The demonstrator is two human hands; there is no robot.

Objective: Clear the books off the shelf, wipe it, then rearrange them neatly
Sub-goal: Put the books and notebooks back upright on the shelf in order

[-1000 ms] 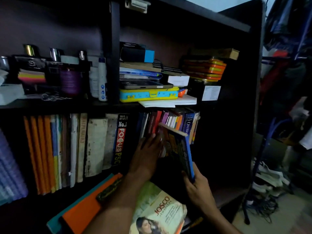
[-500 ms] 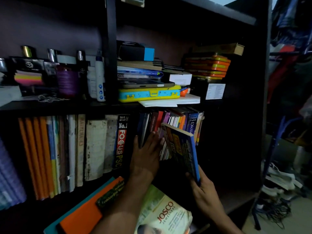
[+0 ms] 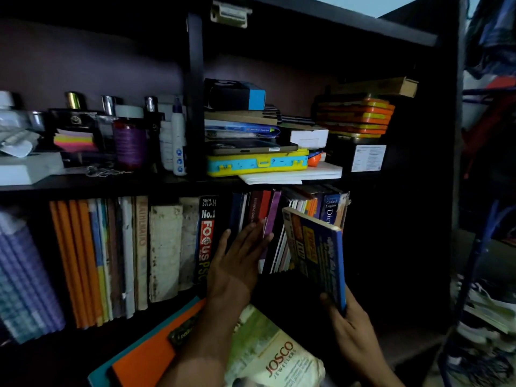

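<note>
Left hand (image 3: 237, 263) flat, fingers straight, pressing upright books (image 3: 261, 219) on dark shelf (image 3: 167, 182); right hand (image 3: 351, 331) gripping tilted blue book (image 3: 315, 255) just beside them.

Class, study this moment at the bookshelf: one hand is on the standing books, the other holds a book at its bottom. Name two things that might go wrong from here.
1. The right hand grips the blue-edged book only at its bottom corner while it tilts, so it may slip.
2. The left hand presses flat against leaning books; if released, that row might topple into the gap.
</note>
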